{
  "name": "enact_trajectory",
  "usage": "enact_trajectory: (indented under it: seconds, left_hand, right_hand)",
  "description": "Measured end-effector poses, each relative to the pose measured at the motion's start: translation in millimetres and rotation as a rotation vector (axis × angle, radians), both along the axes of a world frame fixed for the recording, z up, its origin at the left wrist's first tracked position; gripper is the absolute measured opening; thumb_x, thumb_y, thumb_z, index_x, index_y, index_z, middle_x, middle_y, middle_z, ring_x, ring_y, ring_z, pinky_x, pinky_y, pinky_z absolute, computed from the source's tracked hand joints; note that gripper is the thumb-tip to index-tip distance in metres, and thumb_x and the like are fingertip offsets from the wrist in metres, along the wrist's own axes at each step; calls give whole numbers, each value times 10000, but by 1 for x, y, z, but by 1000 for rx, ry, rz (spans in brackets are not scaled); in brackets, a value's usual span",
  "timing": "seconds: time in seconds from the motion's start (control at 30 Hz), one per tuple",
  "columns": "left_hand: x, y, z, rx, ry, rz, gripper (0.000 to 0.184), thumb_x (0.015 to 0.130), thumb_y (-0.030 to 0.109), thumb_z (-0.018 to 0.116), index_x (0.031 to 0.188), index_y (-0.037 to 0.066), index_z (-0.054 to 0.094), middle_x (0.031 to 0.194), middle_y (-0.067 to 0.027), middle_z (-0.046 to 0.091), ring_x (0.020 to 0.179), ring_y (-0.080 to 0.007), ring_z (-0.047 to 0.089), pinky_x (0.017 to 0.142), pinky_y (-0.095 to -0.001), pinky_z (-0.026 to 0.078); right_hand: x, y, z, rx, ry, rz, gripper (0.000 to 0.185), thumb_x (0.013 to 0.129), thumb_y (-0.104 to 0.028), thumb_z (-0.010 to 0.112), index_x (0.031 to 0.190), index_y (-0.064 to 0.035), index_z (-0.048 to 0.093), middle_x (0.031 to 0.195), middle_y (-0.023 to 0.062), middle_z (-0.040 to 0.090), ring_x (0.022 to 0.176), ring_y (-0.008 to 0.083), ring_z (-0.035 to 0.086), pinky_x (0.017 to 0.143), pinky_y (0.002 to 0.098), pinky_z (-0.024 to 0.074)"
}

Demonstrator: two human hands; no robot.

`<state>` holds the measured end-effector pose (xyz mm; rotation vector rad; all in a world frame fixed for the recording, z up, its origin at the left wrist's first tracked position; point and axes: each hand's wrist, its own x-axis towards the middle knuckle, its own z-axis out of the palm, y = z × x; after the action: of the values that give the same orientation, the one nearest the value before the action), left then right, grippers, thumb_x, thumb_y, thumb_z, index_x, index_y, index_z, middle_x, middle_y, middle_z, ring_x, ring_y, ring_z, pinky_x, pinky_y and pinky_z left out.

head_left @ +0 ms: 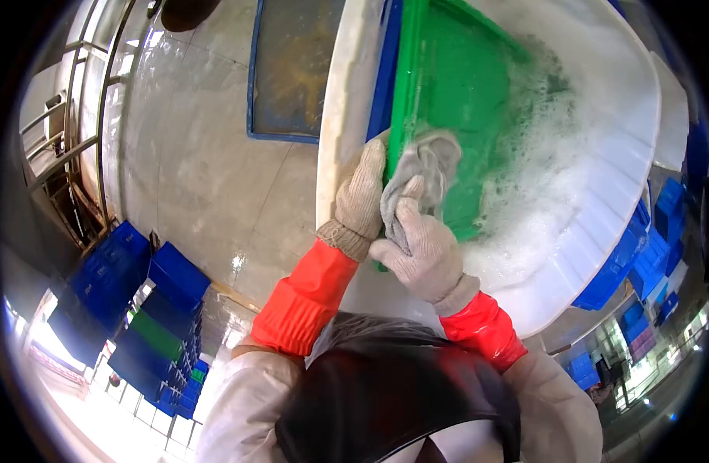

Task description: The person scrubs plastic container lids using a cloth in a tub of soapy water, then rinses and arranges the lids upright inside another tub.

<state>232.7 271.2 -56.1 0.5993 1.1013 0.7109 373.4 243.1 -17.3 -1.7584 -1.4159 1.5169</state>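
A green crate lies tilted in a white tub, partly in foamy water. My left hand, in a knitted glove over a red sleeve, is closed on the crate's near left edge. In my right hand, gloved the same way, is a wet grey cloth, pressed against the crate's rim and inner side. The two hands are close together, just inside the tub's left rim. The fingertips of my left hand are partly hidden behind the crate's edge.
Left of the tub, a blue-rimmed tray of murky water is on the wet floor. Blue crates stand in stacks at the lower left, and more blue crates at the right. A metal rack is at the far left.
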Motion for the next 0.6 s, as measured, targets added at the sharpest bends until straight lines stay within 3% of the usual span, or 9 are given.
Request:
enact_trajectory:
  seconds: [0.03,0.1,0.2,0.3,0.37,0.47,0.5,0.57,0.6]
  left_hand:
    - [-2,-1,-2,-9,2,6,531,1133,370,384,1475,-19,504,1394,-125,612,1245,-198,585,1092,-330,462]
    - [-1,-3,-4,43,102,-9,552,1130,387,387,1482,-23,497,1407,-126,599,1262,-194,571,1103,-330,446]
    - [8,-2,-5,-34,83,64,563,1125,399,404,1483,-25,501,1410,-121,595,1276,-189,560,1109,-329,433]
    - [11,0,-10,-70,62,126,552,1118,415,426,1494,22,520,1283,-48,637,1139,-146,587,1014,-292,467]
    - [11,2,-5,-39,259,44,554,1105,434,454,1459,22,562,1251,-45,660,1100,-151,605,997,-295,474]
    - [8,7,6,-100,257,-5,553,1100,407,482,1450,-15,552,1326,-89,645,1211,-175,585,1063,-318,446]
    - [7,10,6,-113,256,-20,553,1099,399,491,1447,-27,549,1352,-104,640,1247,-183,578,1085,-325,437]
    - [4,6,-1,-8,283,-59,539,1081,393,540,1439,-10,566,1312,-96,665,1209,-175,595,1045,-313,460]
    - [5,6,-1,3,275,-53,539,1081,393,540,1439,-10,566,1312,-96,665,1209,-175,595,1045,-313,460]
  right_hand:
    - [-4,2,14,-175,-20,76,830,884,-225,690,1564,66,312,1413,329,517,1301,422,543,1082,414,446]
    - [-5,11,5,-46,-94,93,865,856,-197,707,1568,80,302,1473,309,509,1337,419,536,1102,414,452]
    - [11,90,-43,717,-426,-17,760,836,-183,724,1521,-19,438,1349,283,601,1210,418,615,1029,451,507]
    - [26,161,-54,922,-532,33,540,884,-216,683,1404,-124,570,1349,262,599,1212,410,606,1054,437,490]
    - [27,177,-30,538,-181,-169,573,979,-392,629,1468,-104,545,1327,280,638,1288,316,601,1144,431,388]
    - [41,177,-68,239,-337,-189,418,941,-311,605,1337,-177,599,1332,264,604,1219,425,596,1041,462,486]
    - [67,151,-118,458,-505,-1,451,955,-362,569,1362,-169,578,1278,282,624,1195,434,606,1008,485,490]
    - [99,103,-134,282,-582,-27,508,970,-402,526,1419,-164,530,1273,307,617,1173,444,617,969,516,495]
    - [102,65,-108,-95,-474,-238,529,972,-390,520,1452,-168,504,1323,314,590,1176,445,617,963,525,497]
